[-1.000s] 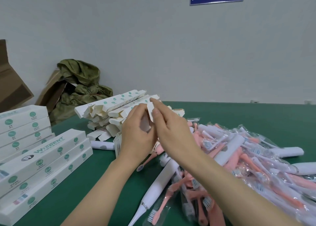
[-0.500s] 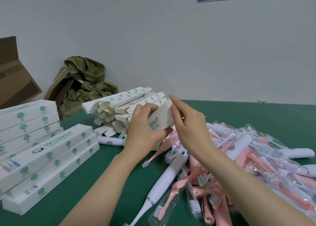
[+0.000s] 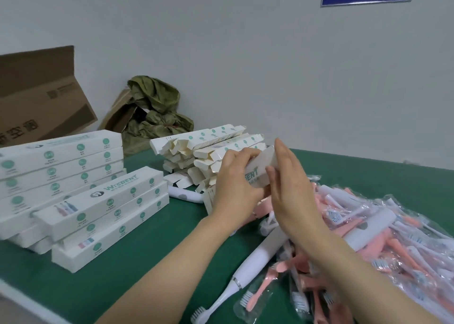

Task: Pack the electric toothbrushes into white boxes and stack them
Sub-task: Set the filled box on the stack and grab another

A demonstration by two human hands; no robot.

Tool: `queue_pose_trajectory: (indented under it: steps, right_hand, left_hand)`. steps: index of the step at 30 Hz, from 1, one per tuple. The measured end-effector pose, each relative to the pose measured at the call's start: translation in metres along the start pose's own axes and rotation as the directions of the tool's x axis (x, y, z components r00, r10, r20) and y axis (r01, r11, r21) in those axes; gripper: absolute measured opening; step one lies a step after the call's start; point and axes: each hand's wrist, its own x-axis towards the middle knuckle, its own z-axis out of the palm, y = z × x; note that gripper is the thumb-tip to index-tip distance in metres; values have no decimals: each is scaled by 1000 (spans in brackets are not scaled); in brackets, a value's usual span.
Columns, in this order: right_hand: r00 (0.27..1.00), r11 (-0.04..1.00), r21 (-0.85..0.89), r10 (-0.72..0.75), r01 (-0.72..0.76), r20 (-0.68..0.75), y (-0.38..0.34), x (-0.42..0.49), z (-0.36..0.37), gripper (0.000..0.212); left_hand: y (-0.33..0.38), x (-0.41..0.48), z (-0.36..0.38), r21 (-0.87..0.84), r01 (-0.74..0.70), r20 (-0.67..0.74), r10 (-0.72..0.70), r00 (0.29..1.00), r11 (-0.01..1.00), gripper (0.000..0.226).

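Observation:
My left hand (image 3: 235, 183) grips a white toothbrush box (image 3: 259, 167) printed with green letters and holds it above the table. My right hand (image 3: 291, 188) lies against the box's right end, fingers straight, thumb touching its front face. A white electric toothbrush (image 3: 255, 257) lies on the green table (image 3: 147, 262) under my right forearm. Pink and white toothbrushes and brush heads in clear bags (image 3: 373, 237) are heaped at the right. Packed white boxes (image 3: 103, 205) are stacked at the left.
A pile of folded white boxes with open flaps (image 3: 208, 154) stands behind my hands. Another white toothbrush handle (image 3: 184, 193) lies beside it. A brown carton (image 3: 39, 97) and crumpled green bags (image 3: 157, 112) lean against the wall at the far left.
My hands turned the box so its printed face shows. My right hand went from pinching the flap to lying flat against the box end. The camera has swung left.

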Motion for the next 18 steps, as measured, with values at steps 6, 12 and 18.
queue_pose_trajectory:
  steps: [6,12,18]
  right_hand:
    - [967,945,297,192,-136,-166,-7,7,-14,30]
    - [846,870,-453,382,-193,372,9,7,-7,24]
    - [733,820,-558,454,-123,506,-2,4,-6,16]
  left_hand:
    - [17,25,-36,414,-101,-42,130,991,905,60]
    - [-2,70,-114,899,147,74,-473,878,412,40]
    - [-39,71,-154,963,147,43,-669,742,225,39]
